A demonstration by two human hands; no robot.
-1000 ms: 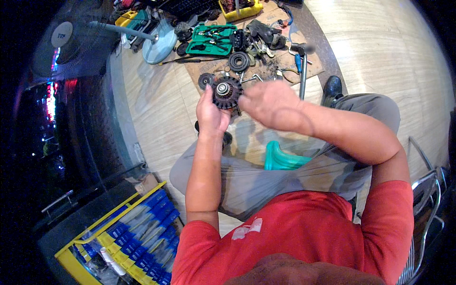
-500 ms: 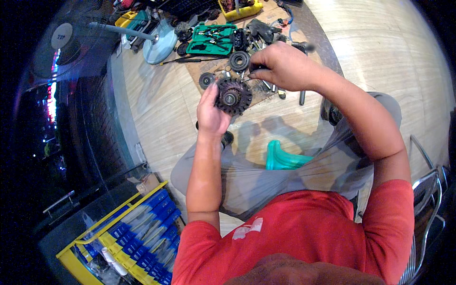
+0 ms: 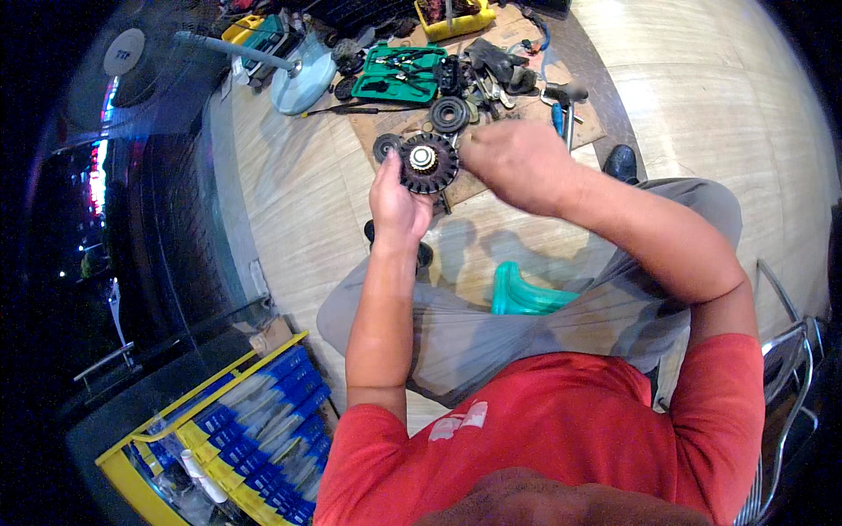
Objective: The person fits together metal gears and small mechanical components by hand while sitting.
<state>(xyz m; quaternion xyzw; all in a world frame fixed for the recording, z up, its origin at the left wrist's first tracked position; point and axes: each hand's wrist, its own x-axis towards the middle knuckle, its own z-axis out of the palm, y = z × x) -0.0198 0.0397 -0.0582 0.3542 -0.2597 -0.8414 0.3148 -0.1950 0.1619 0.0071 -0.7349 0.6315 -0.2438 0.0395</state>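
My left hand (image 3: 400,210) is closed around the near left edge of a dark toothed wheel (image 3: 410,178), thumb on its rim. A shiny metal hub stands up from the wheel's middle. My right hand (image 3: 522,167) is at the wheel's right edge, fingers curled in and slightly smeared; whatever they pinch is hidden. Just beyond the wheel, a thick black ring-shaped part (image 3: 435,117) lies on a brown board (image 3: 478,187). A smaller dark round part (image 3: 382,145) is partly behind my left thumb.
Farther off sit an open green tool case (image 3: 399,88), dark gloves (image 3: 500,66), a yellow bin (image 3: 460,24) and a blue-handled tool (image 3: 557,118). The round base of a stand (image 3: 303,83) is at the far left. A green stool (image 3: 526,294) shows beneath me, a yellow-blue rack (image 3: 263,430) at the left.
The wheel has tipped so its hub faces upward and catches the light. My right hand has come lower and nearer to me, and its fingertips are harder to see.
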